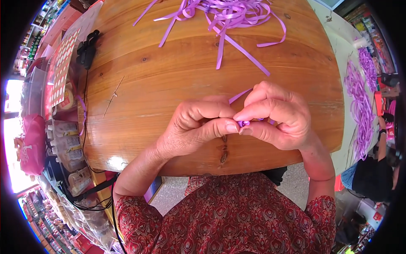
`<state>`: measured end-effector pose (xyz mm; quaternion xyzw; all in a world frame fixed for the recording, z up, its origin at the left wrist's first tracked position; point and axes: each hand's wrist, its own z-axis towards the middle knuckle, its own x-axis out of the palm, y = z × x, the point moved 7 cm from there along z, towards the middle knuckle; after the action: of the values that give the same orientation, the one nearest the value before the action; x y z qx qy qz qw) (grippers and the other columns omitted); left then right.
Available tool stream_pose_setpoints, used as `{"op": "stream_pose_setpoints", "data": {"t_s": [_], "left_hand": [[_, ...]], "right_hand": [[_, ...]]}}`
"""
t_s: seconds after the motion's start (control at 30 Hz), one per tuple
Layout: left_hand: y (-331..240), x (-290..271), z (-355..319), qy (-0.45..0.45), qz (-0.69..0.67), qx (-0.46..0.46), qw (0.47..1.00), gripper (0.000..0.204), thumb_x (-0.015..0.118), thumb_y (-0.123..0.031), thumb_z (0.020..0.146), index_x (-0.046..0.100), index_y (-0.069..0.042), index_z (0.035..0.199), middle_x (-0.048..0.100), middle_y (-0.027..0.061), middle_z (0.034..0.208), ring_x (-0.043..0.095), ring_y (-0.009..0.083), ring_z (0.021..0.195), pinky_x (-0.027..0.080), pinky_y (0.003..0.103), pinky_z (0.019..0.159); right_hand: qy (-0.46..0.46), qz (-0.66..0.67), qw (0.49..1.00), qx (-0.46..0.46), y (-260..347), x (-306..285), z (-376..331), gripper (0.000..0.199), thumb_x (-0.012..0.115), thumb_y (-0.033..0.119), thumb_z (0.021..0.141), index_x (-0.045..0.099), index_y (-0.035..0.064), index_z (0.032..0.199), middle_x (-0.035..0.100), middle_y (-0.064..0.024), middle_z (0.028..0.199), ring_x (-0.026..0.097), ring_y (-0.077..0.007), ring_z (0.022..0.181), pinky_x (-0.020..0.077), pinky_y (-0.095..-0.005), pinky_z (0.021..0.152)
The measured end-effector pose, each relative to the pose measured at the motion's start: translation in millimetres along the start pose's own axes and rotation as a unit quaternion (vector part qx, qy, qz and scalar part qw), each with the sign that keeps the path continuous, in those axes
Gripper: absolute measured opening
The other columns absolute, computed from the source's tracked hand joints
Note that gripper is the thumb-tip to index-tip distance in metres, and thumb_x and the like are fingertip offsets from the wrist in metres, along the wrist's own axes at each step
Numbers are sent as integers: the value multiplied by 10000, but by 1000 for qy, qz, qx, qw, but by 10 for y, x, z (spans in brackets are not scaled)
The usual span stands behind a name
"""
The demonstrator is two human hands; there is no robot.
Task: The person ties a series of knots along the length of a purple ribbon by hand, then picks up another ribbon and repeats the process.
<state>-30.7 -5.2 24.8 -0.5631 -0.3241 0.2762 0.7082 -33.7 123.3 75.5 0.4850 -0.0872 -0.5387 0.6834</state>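
A purple ribbon (242, 95) is running up and to the right from the pinch point, its free end lying slantwise over the wooden counter (169, 84). The left hand (192, 129) and right hand (275, 116) are meeting above the counter's near edge, fingers narrowed and pinching a small folded bit of that ribbon between thumbs and forefingers. A pile of loose ribbons (224, 17) is lying at the far edge. At the left, a red sheet with pale round dots (59, 67) is slanting beside a pink bag (33, 144).
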Motion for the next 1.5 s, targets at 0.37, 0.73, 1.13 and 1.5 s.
{"op": "stream_pose_setpoints", "data": {"t_s": [0.37,0.73,1.13,1.5], "left_hand": [[88,3,-12,-15,-37,-31,999,114,614,-100,908,671,-3,891,615,21,773,519,88,742,427,251,683],[-21,-33,-47,-46,69,46,995,75,654,-79,867,676,-9,850,627,51,723,555,132,662,432,271,612],[136,-90,-91,-155,-18,-12,988,166,671,-53,853,676,-7,1013,639,32,861,557,68,755,438,207,665],[201,-143,-174,-210,-62,-73,973,159,671,-48,857,684,-15,1013,661,-3,884,558,32,766,454,178,672]], "right_hand": [[15,-33,999,-6,-30,31,-19,327,782,87,675,686,4,977,607,-66,786,580,-161,654,460,-272,548],[-33,-125,991,-48,72,16,-50,264,777,81,657,672,2,886,579,-69,740,555,-180,622,432,-288,524],[-10,-80,996,31,-107,8,-41,334,718,61,740,658,-9,1061,607,-80,862,584,-174,719,476,-273,585],[-2,-70,994,79,-163,-18,-55,419,655,9,809,571,-24,1219,611,-85,882,609,-179,796,493,-267,700]]}}
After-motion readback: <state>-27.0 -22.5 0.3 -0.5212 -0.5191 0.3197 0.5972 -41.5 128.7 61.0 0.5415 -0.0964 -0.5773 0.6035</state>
